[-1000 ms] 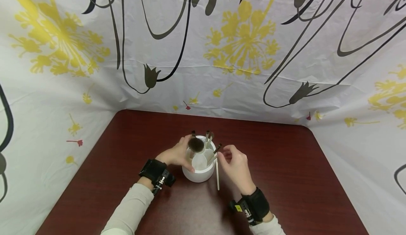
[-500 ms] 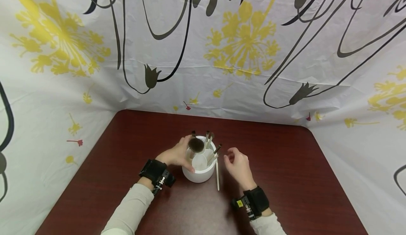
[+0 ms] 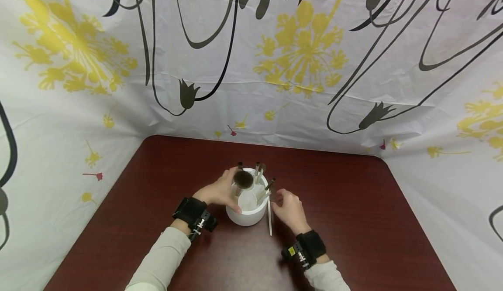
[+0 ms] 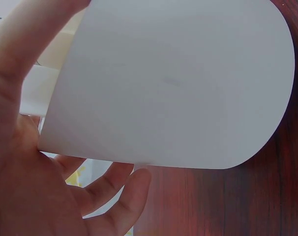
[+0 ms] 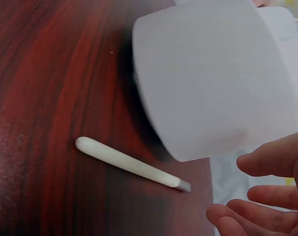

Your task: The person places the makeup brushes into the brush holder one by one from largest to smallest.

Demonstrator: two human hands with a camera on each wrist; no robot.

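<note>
A white round brush holder (image 3: 244, 219) with inner compartments stands on the table, several makeup brushes upright in it. One is a large brush with a round dark head (image 3: 243, 179); a slim brush (image 3: 270, 183) leans out over the right rim. My left hand (image 3: 221, 191) grips the holder from its left, thumb across the near rim and fingers round the far side. Just right of the holder lies a loose makeup brush (image 5: 129, 163) with a cream handle and a silvery collar. Beside it hovers my right hand (image 3: 290, 210), fingers loosely bent and holding nothing.
The dark red wooden table (image 3: 353, 221) carries the holder near its middle. A white cloth (image 3: 220, 64) with yellow and grey plant prints hangs behind and along both sides of the table.
My right hand has left the brush leaning at the holder's right rim, drawn back to the right, then come down and nearer the lying brush. The left hand and holder stay put.
</note>
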